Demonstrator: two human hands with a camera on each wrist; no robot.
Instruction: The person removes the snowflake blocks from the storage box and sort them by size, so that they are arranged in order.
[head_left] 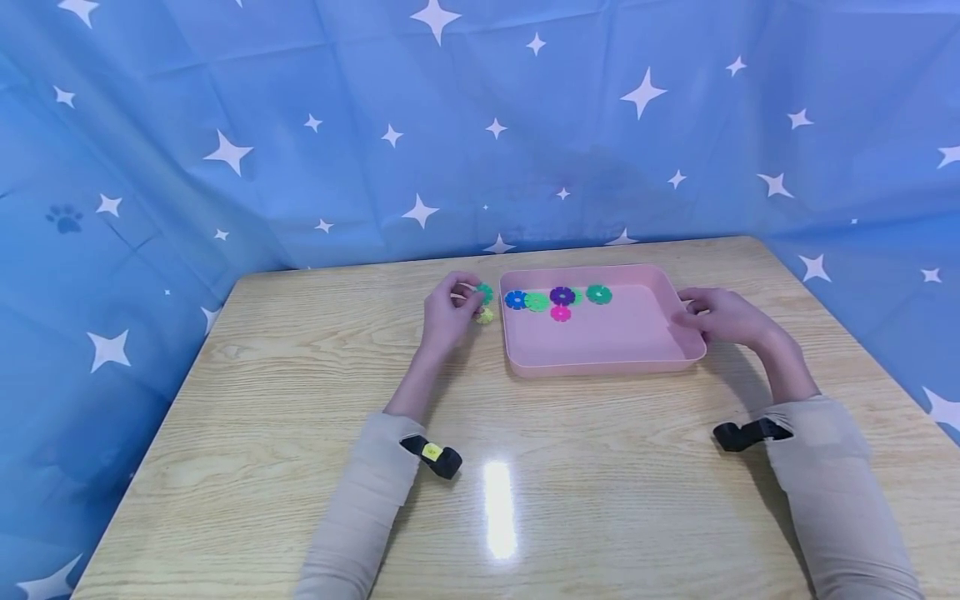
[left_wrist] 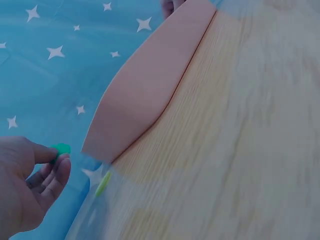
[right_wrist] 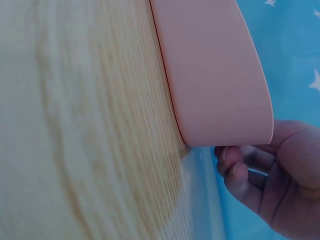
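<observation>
Between the thumb and fingertips of my left hand (head_left: 447, 310) is a green flower-shaped plastic disc (left_wrist: 62, 148), just left of the pink tray (head_left: 600, 343). A yellow flower-shaped disc (head_left: 486, 316) is close below that hand, beside the tray's left wall. My right hand (head_left: 723, 317) grips the tray's right wall, thumb over the rim and fingers curled on the outside, as the right wrist view shows. Inside the tray, toward its back, are a blue disc (head_left: 516, 300), a light green disc (head_left: 537, 302), a purple disc (head_left: 562, 296), a pink disc (head_left: 560, 313) and a teal-green disc (head_left: 599, 294).
Under everything is a wood-grain table (head_left: 300, 433), its back edge close behind the tray. A blue curtain (head_left: 360, 100) with white stars hangs behind and beside it. Each sleeved forearm carries a black wrist camera (head_left: 442, 461). A bright reflection shows on the table front.
</observation>
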